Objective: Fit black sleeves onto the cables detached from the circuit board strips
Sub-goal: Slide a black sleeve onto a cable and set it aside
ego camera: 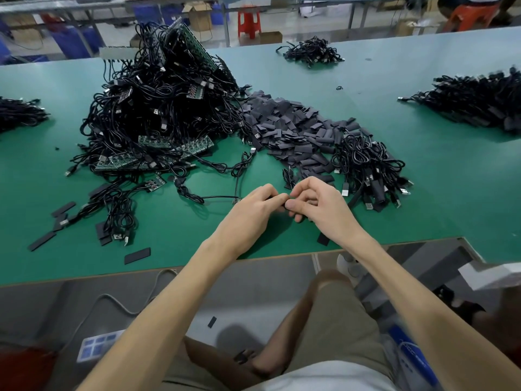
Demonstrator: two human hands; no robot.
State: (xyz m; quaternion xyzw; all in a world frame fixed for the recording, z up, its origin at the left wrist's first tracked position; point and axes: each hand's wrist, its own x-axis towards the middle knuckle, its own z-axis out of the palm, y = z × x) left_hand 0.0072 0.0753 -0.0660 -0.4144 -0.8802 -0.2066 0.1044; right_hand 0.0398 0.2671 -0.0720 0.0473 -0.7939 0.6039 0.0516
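My left hand (253, 208) and my right hand (315, 203) meet just above the green table (174, 238) near its front edge. The left hand pinches the end of a thin black cable (218, 197) that runs off to the left. The right hand's thumb and fingers pinch a small black sleeve (287, 206), mostly hidden between the fingertips. A big heap of black sleeves (290, 128) lies behind my hands. A tall pile of cables with green circuit board strips (158, 108) stands at the left.
A bundle of sleeved cables (372, 170) lies right of my hands. More cable piles sit at the far right (476, 100), far back (311, 52) and left edge (19, 112). Loose sleeves (137, 255) lie near the table's front edge. A red stool (248, 22) stands beyond.
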